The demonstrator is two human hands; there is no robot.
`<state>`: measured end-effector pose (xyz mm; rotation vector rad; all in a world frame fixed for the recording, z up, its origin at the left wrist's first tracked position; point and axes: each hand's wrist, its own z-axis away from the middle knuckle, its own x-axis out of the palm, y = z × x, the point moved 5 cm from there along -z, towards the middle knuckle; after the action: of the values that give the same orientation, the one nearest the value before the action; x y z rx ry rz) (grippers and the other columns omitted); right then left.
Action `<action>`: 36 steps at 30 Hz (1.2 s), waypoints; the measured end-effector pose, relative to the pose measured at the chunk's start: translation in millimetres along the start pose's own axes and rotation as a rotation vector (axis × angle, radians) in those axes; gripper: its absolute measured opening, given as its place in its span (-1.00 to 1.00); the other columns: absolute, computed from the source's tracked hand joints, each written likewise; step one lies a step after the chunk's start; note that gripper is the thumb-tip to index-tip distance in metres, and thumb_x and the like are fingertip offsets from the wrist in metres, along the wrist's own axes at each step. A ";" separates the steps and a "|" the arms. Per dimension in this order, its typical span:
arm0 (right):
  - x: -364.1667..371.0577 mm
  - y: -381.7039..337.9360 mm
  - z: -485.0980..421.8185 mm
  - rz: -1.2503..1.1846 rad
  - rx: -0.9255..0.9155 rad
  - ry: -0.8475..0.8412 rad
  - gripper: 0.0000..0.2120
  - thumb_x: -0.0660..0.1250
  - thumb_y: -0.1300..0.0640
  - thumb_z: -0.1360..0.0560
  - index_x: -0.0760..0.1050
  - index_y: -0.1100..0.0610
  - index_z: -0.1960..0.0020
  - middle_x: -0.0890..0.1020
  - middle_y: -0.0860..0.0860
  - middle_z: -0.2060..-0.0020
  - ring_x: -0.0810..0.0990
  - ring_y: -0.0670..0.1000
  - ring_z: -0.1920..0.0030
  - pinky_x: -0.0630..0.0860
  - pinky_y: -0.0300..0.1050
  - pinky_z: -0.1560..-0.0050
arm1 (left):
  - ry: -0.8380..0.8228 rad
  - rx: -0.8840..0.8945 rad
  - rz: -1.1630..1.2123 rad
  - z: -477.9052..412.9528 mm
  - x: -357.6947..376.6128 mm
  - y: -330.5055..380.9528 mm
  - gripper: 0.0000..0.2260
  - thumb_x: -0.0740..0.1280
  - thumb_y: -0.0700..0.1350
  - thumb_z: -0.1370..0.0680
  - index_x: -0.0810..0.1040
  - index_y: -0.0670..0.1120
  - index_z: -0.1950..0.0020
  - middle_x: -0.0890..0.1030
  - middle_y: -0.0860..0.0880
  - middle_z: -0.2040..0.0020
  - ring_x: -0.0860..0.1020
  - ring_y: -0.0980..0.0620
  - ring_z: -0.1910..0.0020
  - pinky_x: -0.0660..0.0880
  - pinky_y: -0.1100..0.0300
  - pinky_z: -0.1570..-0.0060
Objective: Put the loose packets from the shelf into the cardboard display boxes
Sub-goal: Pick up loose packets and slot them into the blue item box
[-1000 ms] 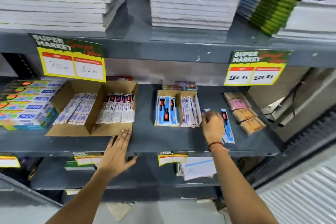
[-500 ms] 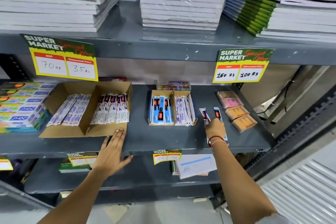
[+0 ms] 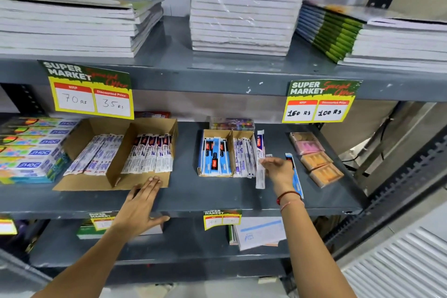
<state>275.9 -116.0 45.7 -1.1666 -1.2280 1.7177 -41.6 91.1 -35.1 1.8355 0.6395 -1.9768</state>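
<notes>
**A:** Head view: what are the hands doing?

**B:** The right hand (image 3: 278, 170) is over the grey shelf (image 3: 193, 191), fingers pinched on a white packet (image 3: 260, 159) that stands nearly upright just right of the small cardboard display box (image 3: 227, 152). The hand covers part of the packet's middle, and its print is too blurred to read.

**A:** And the other?

**B:** The left hand (image 3: 141, 203) lies flat and spread on the shelf edge, fingertips touching the front flap of the large cardboard display box (image 3: 116, 150). It holds nothing.

**A:** Any other loose packets?

**B:** One blue packet (image 3: 295, 176) lies on the shelf just beside the right hand; the wrist hides its near end. The small box holds blue packets in its left compartment and white ones in its right. The large box has white packets in both halves.

**A:** What's hard to see?

**B:** Something multicoloured behind the small box is mostly hidden. The toothpaste cartons (image 3: 31, 150) at the left are cut off by the frame. On the lower shelf the price tag's (image 3: 222, 219) writing is illegible.
</notes>
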 end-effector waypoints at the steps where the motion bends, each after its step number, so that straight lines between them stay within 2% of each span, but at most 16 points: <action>1: 8.7 -2.6 2.5 -0.019 0.014 -0.020 -0.67 0.41 0.34 -0.43 0.60 0.02 0.44 0.64 0.05 0.35 0.64 0.08 0.24 0.65 -0.20 0.20 | 0.016 0.006 -0.003 -0.3 0.3 -1.0 -0.12 -0.03 0.45 -0.44 0.38 -0.26 -0.37 0.47 -0.19 -0.33 0.42 -0.12 -0.30 0.21 -0.05 -0.32; 3: 28.3 -12.8 11.8 -0.055 0.019 -0.081 -0.91 0.43 0.32 -0.43 0.66 0.21 0.23 0.60 0.00 0.38 0.57 0.03 0.33 0.60 -0.30 0.37 | 0.036 0.015 0.002 -1.3 2.5 -4.0 -0.11 0.00 0.46 -0.43 0.33 -0.26 -0.41 0.41 -0.18 -0.38 0.35 -0.12 -0.36 0.25 -0.10 -0.28; 4: 39.9 -17.2 15.8 -0.067 0.008 -0.115 -0.95 0.44 0.31 -0.42 0.67 0.28 0.13 0.63 0.04 0.34 0.57 0.04 0.30 0.62 -0.25 0.30 | 0.040 0.018 0.006 -1.8 3.6 -5.0 -0.10 0.00 0.47 -0.43 0.29 -0.26 -0.43 0.37 -0.18 -0.41 0.30 -0.11 -0.39 0.24 -0.11 -0.30; 5: 52.2 -22.2 20.8 -0.052 -0.002 -0.144 -0.90 0.44 0.30 -0.42 0.66 0.29 0.08 0.67 0.08 0.28 0.57 0.05 0.28 0.63 -0.20 0.20 | 0.039 0.017 0.013 -1.6 4.5 -6.1 -0.09 0.01 0.48 -0.42 0.26 -0.25 -0.45 0.33 -0.17 -0.43 0.27 -0.10 -0.41 0.22 -0.10 -0.33; 7: 77.6 -31.3 34.4 -0.045 -0.030 -0.205 -0.90 0.43 0.30 -0.43 0.66 0.29 0.06 0.69 0.13 0.17 0.56 0.00 0.31 0.60 -0.27 0.20 | 0.037 0.013 0.026 -1.3 4.9 -6.1 -0.08 0.02 0.47 -0.42 0.24 -0.25 -0.46 0.31 -0.16 -0.44 0.24 -0.09 -0.42 0.19 -0.09 -0.35; 8: 93.3 -34.5 40.9 -0.058 -0.040 -0.249 -0.92 0.43 0.32 -0.43 0.66 0.28 0.09 0.68 0.15 0.15 0.56 0.01 0.29 0.58 -0.24 0.21 | 0.034 0.007 0.027 -0.5 4.3 -6.3 -0.09 0.03 0.46 -0.41 0.25 -0.25 -0.46 0.32 -0.17 -0.44 0.25 -0.10 -0.42 0.20 -0.09 -0.34; 11: 129.3 -42.6 56.0 -0.050 -0.080 -0.308 -0.91 0.44 0.32 -0.41 0.68 0.18 0.21 0.65 0.13 0.22 0.60 0.08 0.20 0.59 0.07 -0.02 | 0.027 0.003 0.007 0.9 0.2 -4.2 -0.10 -0.02 0.46 -0.43 0.30 -0.26 -0.43 0.37 -0.18 -0.40 0.33 -0.11 -0.37 0.23 -0.11 -0.27; 14: 156.5 -48.6 67.9 -0.046 -0.105 -0.359 -0.94 0.43 0.35 -0.41 0.68 0.27 0.18 0.62 0.12 0.27 0.52 -0.03 0.34 0.55 0.08 0.00 | 0.011 0.008 0.000 0.9 -0.1 -6.1 -0.10 -0.07 0.47 -0.45 0.32 -0.26 -0.41 0.39 -0.19 -0.39 0.37 -0.12 -0.35 0.24 -0.11 -0.25; 18: 183.1 -51.9 78.6 -0.040 -0.116 -0.412 -0.89 0.43 0.32 -0.42 0.66 0.34 0.07 0.65 0.15 0.23 0.56 0.07 0.19 0.57 0.12 -0.07 | 0.028 0.022 -0.006 0.3 0.5 -6.1 -0.10 -0.07 0.47 -0.45 0.33 -0.27 -0.41 0.40 -0.19 -0.39 0.37 -0.12 -0.35 0.24 -0.07 -0.29; 21: 198.7 -51.5 84.3 0.013 -0.118 -0.429 -0.87 0.43 0.29 -0.42 0.66 0.32 0.06 0.70 0.26 0.16 0.56 0.07 0.18 0.57 0.10 -0.07 | 0.046 0.025 0.009 0.6 0.9 -5.3 -0.11 -0.03 0.46 -0.44 0.35 -0.26 -0.41 0.40 -0.18 -0.38 0.37 -0.11 -0.35 0.27 -0.04 -0.30; 23: 209.3 -53.3 88.8 0.074 -0.139 -0.438 -0.89 0.40 0.28 -0.45 0.66 0.29 0.06 0.70 0.23 0.16 0.60 0.11 0.12 0.58 0.04 -0.11 | 0.056 0.020 0.021 0.8 1.1 -5.2 -0.11 0.03 0.46 -0.42 0.35 -0.25 -0.40 0.40 -0.18 -0.38 0.37 -0.11 -0.35 0.30 -0.11 -0.25; 26: 225.3 -60.8 97.6 0.220 -0.250 -0.441 -0.86 0.31 0.31 -0.49 0.64 0.28 0.03 0.70 0.23 0.06 0.62 0.17 -0.06 0.56 0.04 -0.17 | 0.077 0.025 0.049 0.9 0.4 -4.0 -0.11 0.09 0.45 -0.39 0.35 -0.26 -0.40 0.41 -0.19 -0.38 0.38 -0.13 -0.35 0.32 -0.14 -0.24; 30: 250.5 -73.5 113.7 0.451 -0.487 -0.502 -0.66 0.16 0.36 -0.52 0.44 0.15 -0.25 0.65 0.26 0.03 0.60 0.25 -0.04 0.57 0.11 -0.10 | 0.091 0.039 0.095 2.2 0.3 -2.6 -0.13 0.11 0.45 -0.38 0.37 -0.26 -0.37 0.47 -0.19 -0.32 0.41 -0.13 -0.32 0.35 -0.15 -0.22; 33: 263.1 -84.6 112.2 0.632 -0.637 -0.535 -0.57 0.05 0.47 -0.50 0.35 0.23 -0.31 0.60 0.32 -0.02 0.58 0.32 -0.06 0.53 0.15 -0.04 | 0.096 0.037 0.112 2.0 1.4 -3.7 -0.11 0.08 0.46 -0.38 0.36 -0.24 -0.38 0.46 -0.18 -0.34 0.42 -0.12 -0.31 0.36 -0.13 -0.21; 36: 274.4 -93.8 107.9 0.800 -0.701 -0.577 -0.61 0.03 0.53 -0.49 0.39 0.35 -0.24 0.57 0.35 -0.13 0.54 0.34 -0.17 0.48 0.14 -0.13 | 0.118 0.033 0.127 2.0 1.0 -3.3 -0.12 0.04 0.47 -0.40 0.38 -0.24 -0.37 0.46 -0.18 -0.33 0.44 -0.12 -0.30 0.44 -0.11 -0.16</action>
<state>86.1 126.1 78.4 -1.8138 -1.9969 2.4068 -45.2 92.8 -35.7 1.9721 0.5130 -1.8191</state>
